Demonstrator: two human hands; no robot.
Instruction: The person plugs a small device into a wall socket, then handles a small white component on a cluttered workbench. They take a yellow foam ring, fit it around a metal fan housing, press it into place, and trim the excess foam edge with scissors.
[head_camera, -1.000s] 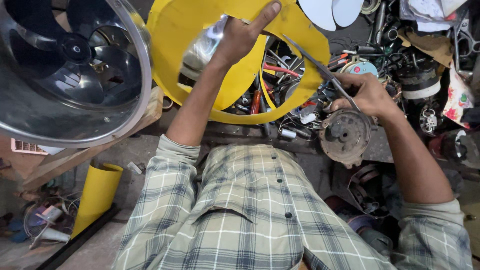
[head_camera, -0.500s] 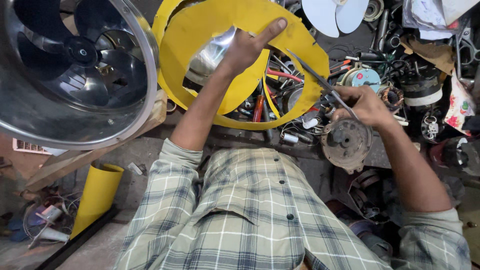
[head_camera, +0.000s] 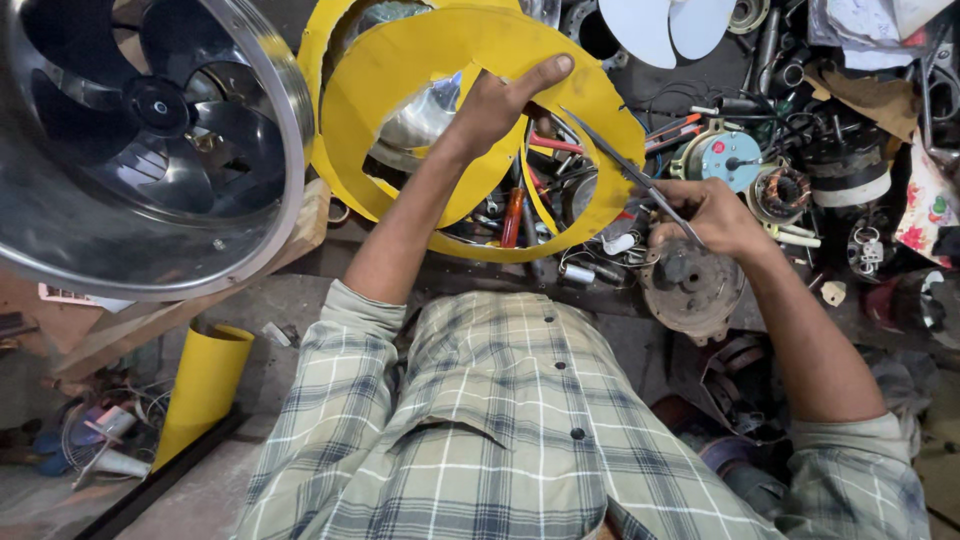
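Person working at a cluttered repair desk
Left hand (head_camera: 495, 105) clamped on yellow fan shroud (head_camera: 600, 110); right hand (head_camera: 705, 210) gripping scissors (head_camera: 625, 170) over a rusty motor (head_camera: 690, 285)

Little free room is offered on the bench. The left side is blocked by a large metal exhaust fan (head_camera: 140, 140), tilted on a wooden block (head_camera: 300, 225). The middle is taken up by a yellow fan housing (head_camera: 400, 110), gripped at its rim by the left hand (head_camera: 495, 100); a passage is left only through its open ring, where screwdrivers and small tools (head_camera: 515, 215) lie heaped. To the right, the way is closed by a motor body (head_camera: 692, 292) under the right hand (head_camera: 705, 212), from which thin pliers (head_camera: 615, 160) slant up. Beyond, motor parts (head_camera: 790, 190) are crowded together. Bare grey surface (head_camera: 300, 300) is seen only near the bench's front edge.
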